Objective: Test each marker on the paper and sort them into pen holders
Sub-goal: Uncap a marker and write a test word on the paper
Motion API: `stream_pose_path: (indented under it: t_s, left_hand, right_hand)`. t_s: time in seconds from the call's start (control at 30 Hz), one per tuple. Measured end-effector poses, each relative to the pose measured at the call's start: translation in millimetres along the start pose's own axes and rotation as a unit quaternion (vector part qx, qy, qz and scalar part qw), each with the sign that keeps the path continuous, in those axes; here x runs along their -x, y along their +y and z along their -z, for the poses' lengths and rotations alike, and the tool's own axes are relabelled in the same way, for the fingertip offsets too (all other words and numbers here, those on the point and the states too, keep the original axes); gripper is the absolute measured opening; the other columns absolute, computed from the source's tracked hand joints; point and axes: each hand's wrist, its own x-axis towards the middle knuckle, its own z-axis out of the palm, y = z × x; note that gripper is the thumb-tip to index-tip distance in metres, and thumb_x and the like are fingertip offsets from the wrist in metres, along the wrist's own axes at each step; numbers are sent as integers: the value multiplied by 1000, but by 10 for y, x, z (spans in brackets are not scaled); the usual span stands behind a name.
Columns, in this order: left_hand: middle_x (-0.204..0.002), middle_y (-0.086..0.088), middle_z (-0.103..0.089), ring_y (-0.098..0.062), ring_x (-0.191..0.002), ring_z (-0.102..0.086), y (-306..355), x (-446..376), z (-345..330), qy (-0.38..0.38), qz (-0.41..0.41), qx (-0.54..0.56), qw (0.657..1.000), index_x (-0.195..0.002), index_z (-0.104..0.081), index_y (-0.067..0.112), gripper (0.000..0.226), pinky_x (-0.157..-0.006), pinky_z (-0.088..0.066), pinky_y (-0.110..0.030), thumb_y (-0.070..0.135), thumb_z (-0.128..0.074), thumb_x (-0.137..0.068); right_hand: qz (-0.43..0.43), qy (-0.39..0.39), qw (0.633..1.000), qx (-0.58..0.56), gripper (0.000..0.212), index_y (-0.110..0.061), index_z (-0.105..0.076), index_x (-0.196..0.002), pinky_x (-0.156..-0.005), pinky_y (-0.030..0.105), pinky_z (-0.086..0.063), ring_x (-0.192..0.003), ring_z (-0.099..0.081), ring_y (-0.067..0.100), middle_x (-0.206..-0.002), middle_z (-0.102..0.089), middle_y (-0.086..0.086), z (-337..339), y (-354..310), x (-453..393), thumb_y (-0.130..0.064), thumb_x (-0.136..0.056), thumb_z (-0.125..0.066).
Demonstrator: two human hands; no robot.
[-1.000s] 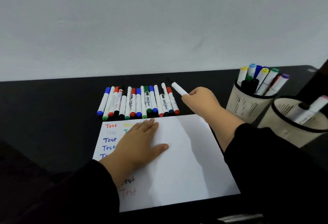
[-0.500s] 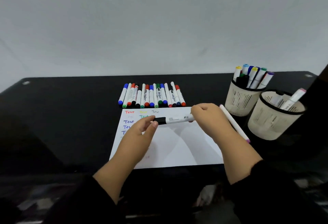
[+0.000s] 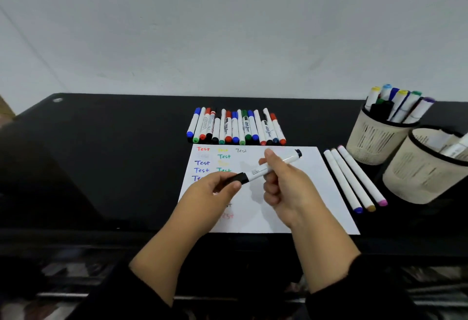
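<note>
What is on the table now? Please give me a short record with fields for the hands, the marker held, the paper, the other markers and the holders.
left hand: grips the black cap end of the held marker
right hand: holds the white barrel of the same marker
held marker: black, above the paper, cap on
paper: white, "Test" written in several colours at its left
marker row: lies beyond the paper
three loose markers: lie right of the paper
far holder: many markers inside
near holder: few markers inside
</note>
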Motion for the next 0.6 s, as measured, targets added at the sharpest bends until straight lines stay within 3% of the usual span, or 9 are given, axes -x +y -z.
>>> stream_pose_path:
  t_s: [0.17,0.33,0.4,0.6]
  left_hand:
    - [-87,25,-54,9,-82,-49,8,-96,11,-34,-23,-53,998,-96,-49,43,3,-63,-34,-10,41,-49,-93]
    - [-91,7,-63,-6,-82,-55,-51,-126,53,-46,-4,-29,999,-83,-56,37,22,-66,-39,-19,44,-39,-95]
    - [-92,5,-62,-10,-88,-56,-59,-132,69,-53,-5,-43,998,-80,-57,38,27,-70,-40,-20,44,-36,-96]
    - [-88,5,-59,-11,-80,-53,-83,-156,83,-73,-22,-114,991,-76,-52,32,34,-72,-40,-26,40,-29,-99]
  right_hand:
    - [-3,35,996,80,30,-14,-62,-78,-42,23,-27,-42,-28,10,-42,-38,-5,-146,83,-19,-43,-84,-66]
    - [42,-7,996,77,19,-15,-60,-76,-40,21,-25,-38,-28,7,-39,-38,-9,-172,107,-66,-28,-90,-62]
    - [55,-20,994,97,19,-15,-60,-76,-40,20,-25,-38,-28,7,-39,-39,-9,-182,115,-69,-26,-91,-60]
    - [91,-74,983,144,27,-15,-55,-68,-45,23,-22,-42,-25,9,-38,-39,-12,-205,116,-117,-23,-94,-55]
